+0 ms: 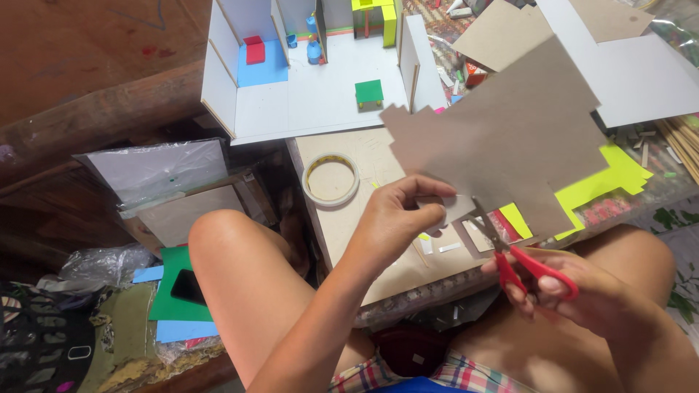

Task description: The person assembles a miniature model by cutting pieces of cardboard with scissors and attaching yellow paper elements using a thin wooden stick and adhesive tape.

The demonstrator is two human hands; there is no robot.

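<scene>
My left hand pinches the lower left edge of a large grey-brown cardboard sheet with a jagged, stepped outline, holding it up over a low wooden board. My right hand grips red-handled scissors, whose blades meet the cardboard's bottom edge just right of my left fingers. Both knees flank the work.
A roll of tape lies on the low board. Behind it stands a white foam-board room model with small blue, red and green pieces. Neon yellow paper, white sheets and sticks sit right. Green paper and a phone lie left.
</scene>
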